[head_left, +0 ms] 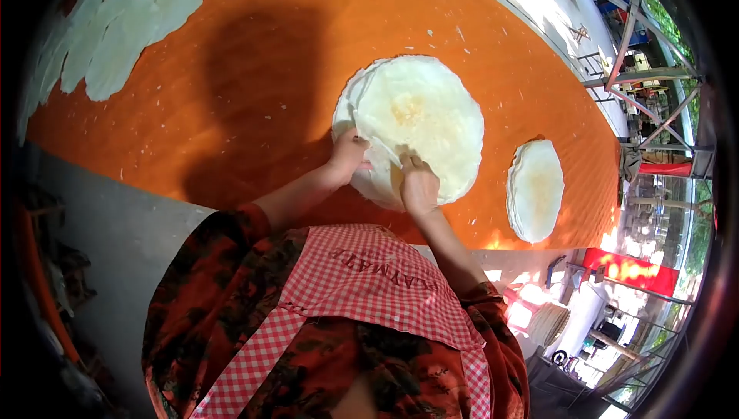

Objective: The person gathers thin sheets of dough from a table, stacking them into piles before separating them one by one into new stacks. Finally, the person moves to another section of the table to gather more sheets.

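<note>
A stack of thin, round, pale flatbreads (431,103) lies on the orange-covered table in front of me, with a light brown patch on the top sheet. At the stack's left edge, my left hand (350,157) has its fingers curled round the rim of a sheet. My right hand (419,186) is closed in a pinch at the near side, on the same lifted edge. Between the hands this edge is raised and partly folded. The fingertips of both hands are partly hidden.
The orange table cover (269,111) has scattered pale crumbs. A smaller flatbread stack (536,190) sits to the right. Overlapping pale sheets (138,19) spread at the far left. Metal frame bars (635,76) stand past the table's right edge.
</note>
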`<state>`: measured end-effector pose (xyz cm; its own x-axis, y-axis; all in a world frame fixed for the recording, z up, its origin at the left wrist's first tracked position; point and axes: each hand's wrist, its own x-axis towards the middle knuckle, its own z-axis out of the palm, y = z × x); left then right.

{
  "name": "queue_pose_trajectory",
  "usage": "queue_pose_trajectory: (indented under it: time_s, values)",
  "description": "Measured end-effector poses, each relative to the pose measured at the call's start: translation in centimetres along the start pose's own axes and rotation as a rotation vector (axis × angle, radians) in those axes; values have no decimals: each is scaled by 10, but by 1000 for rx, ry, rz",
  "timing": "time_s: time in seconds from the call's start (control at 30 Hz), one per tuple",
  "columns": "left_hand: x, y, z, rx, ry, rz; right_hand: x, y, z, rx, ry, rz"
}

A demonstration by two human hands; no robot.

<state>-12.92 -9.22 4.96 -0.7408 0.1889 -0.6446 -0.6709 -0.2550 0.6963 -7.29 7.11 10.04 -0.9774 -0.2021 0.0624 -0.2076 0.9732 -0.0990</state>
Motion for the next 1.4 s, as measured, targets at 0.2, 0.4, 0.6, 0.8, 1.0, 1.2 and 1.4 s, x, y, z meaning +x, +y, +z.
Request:
queue_pose_trajectory:
  time_s: [0.2, 0.4, 0.6, 0.8, 1.0, 1.2, 1.4]
  values:
    - [-10, 4, 8, -50, -50, 7, -17, 8, 4, -11, -82, -4]
    - [-12, -1, 8, -119, -59, 20, -34, 16, 29, 56, -38, -75]
    - [0, -12, 2, -244, -95, -26, -35, 4, 10, 272, -60, -17]
    - [7, -17, -5, -450, -144, -105, -17, 5, 17, 418, -5, 37]
    - [14, -24, -8, -429, -112, -100, -9, -12, 17, 427, 78, 21]
    - [6, -16, -10, -453, -221, -86, 0, -6, 15, 630, 0, 246]
    - [15, -30, -12, -399, -179, 7, 1, -23, 8, 416, 151, 78]
